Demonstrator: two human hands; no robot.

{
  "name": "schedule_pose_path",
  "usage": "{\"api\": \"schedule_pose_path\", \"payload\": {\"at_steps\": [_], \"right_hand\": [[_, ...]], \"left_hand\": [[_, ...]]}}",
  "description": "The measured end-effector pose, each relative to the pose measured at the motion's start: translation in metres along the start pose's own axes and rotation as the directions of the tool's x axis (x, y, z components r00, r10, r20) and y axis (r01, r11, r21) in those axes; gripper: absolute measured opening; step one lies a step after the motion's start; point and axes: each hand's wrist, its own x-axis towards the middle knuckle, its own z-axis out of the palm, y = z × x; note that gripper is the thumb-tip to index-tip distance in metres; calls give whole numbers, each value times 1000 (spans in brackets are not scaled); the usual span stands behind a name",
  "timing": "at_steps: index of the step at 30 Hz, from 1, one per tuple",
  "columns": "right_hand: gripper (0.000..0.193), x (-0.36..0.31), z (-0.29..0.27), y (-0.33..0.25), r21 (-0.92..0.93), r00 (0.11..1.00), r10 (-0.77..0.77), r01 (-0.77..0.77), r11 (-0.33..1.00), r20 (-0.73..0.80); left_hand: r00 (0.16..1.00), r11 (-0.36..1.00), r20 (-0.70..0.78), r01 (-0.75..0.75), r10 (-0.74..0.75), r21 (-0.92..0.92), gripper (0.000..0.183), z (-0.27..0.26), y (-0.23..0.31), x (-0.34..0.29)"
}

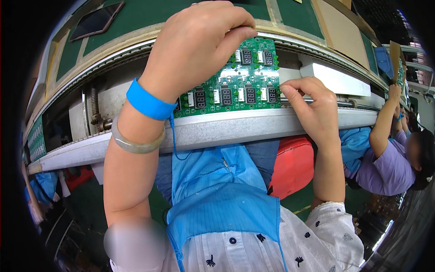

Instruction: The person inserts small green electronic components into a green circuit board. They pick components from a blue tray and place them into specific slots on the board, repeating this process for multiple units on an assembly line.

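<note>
A green circuit board panel (236, 84) with rows of black digit displays, white connectors and small green parts lies across the conveyor rails in front of me. My left hand (199, 45) reaches over it, thumb and forefinger pinched at its far edge near the right corner. That hand and wrist hide the panel's far left part. Thumb and forefinger of my right hand (312, 104) close on the panel's right edge, beside the last display. Around my left wrist are a blue strap (149, 100) with a cord and a pale bangle (137, 141).
A near metal rail (217, 128) and a far chain rail (312, 47) bound the conveyor. Beyond lies a phone (96, 21) on a green surface. Another panel (36, 139) sits far left. At right, a co-worker (385, 158) reaches toward the line. A red stool (292, 167) is below.
</note>
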Motion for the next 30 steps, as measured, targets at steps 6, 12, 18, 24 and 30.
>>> {"api": "schedule_pose_path", "payload": {"at_steps": [6,12,18,24,30], "right_hand": [[17,22,-1,-17,105,979,-156,170,980,-132],[28,39,-1,-30,275,948,-230,286,918,-218],[28,41,-1,-33,312,931,-311,358,880,-191],[21,43,-6,-28,363,920,-345,390,846,-186],[10,42,-9,-31,256,924,-326,371,893,-201]], "left_hand": [[970,953,244,85,-12,-291,14,-1,9,0],[831,685,529,488,-174,-542,19,-15,18,4],[845,575,513,495,-147,-651,28,-12,20,-1],[711,497,698,637,-83,-589,22,-20,14,5],[707,471,682,674,-188,-569,17,-20,17,6]]}}
